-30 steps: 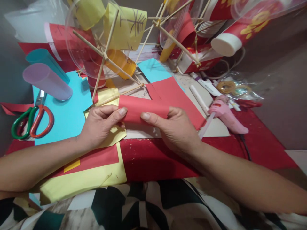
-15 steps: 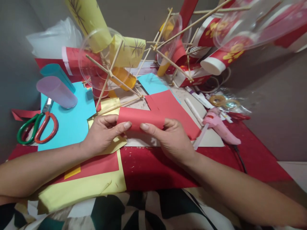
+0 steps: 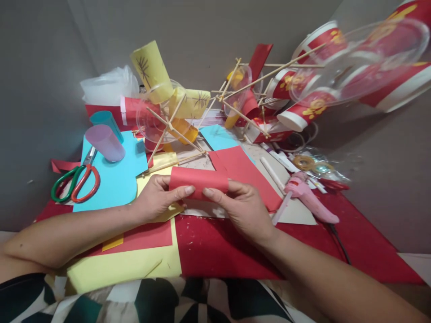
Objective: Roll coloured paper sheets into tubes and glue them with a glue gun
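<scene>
Between my two hands is a small piece of red paper, bent into a curve. My left hand grips its left end, thumb in front and fingers behind. On the right end, my right hand pinches it the same way, with the two thumbtips close together. Just behind the held piece lies a larger sheet of red paper. A stick frame with a clear plastic disc and rolled yellow paper tubes stands beyond my left hand.
Scissors and two plastic cups rest on blue paper at left. A pink glue gun lies at right, near markers and tape. Red-and-white paper cups on a stick structure jut out at upper right.
The view has tilted up and shifted, so the objects sit lower in the picture. Both hands keep their hold on the red paper, whose curl looks little changed.
</scene>
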Demonstrator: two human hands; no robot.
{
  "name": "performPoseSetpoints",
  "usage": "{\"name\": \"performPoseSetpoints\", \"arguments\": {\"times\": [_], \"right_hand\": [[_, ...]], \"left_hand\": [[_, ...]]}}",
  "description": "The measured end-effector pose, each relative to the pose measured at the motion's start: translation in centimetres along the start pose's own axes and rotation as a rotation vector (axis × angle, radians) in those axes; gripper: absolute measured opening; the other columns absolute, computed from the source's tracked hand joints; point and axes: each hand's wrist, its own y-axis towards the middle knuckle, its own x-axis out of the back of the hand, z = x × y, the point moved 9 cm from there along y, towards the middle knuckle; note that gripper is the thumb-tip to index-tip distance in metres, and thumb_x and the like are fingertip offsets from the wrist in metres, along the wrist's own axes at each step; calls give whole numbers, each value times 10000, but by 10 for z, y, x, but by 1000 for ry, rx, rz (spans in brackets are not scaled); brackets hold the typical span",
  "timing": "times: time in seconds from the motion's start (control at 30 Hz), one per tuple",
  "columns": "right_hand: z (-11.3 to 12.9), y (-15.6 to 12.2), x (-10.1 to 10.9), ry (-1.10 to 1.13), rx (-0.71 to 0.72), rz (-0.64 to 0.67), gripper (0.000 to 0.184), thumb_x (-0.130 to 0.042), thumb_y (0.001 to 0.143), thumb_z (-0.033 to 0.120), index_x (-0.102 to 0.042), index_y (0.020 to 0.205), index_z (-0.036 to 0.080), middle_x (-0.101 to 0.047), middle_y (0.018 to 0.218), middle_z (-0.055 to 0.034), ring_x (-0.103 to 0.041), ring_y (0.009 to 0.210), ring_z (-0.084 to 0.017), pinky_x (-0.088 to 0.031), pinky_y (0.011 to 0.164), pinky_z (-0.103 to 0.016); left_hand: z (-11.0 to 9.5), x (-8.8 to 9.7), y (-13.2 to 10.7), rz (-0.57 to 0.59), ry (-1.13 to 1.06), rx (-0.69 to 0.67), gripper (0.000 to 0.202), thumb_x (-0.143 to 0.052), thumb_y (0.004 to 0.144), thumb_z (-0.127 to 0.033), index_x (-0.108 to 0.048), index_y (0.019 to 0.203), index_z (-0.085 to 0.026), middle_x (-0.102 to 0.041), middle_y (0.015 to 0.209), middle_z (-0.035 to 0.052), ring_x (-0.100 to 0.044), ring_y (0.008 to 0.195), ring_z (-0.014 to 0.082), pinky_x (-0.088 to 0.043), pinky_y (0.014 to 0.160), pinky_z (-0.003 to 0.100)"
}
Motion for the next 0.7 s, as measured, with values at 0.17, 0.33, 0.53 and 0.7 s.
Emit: {"name": "performPoseSetpoints", "arguments": {"times": [0.17,0.33,0.53,0.7], "right_hand": [[0,3,3,-46,50,-2,282,-851,713,406,-828,950,254,-807,939,-35,-733,890,-234,-586,842,-374],[4,3,2,-58,88,1,259,-834,727,400,-831,944,259,-800,884,-40,-716,913,-253,-580,827,-393],[11,-3,2,-93,164,-26,167,-801,771,399,-820,848,253,-778,876,-17,-681,819,-187,-545,741,-315],[15,-4,14,-141,227,-145,413,-682,858,545,-692,605,219,-627,646,21,-567,649,-132,-480,675,-283]], "left_hand": [[-9,12,-1,-80,82,-141,287,-863,703,-432,-798,744,-155,-731,673,49,-601,586,119,-530,556,223],[-2,12,-1,-77,40,-105,307,-901,645,-421,-793,755,-156,-719,652,31,-595,564,110,-518,552,219],[-4,3,-2,-38,-29,-87,300,-922,613,-401,-769,689,-154,-723,629,25,-624,555,116,-540,564,230],[-7,10,1,-92,14,-176,260,-910,652,-377,-765,704,-168,-733,678,8,-625,569,99,-540,575,212]]}}
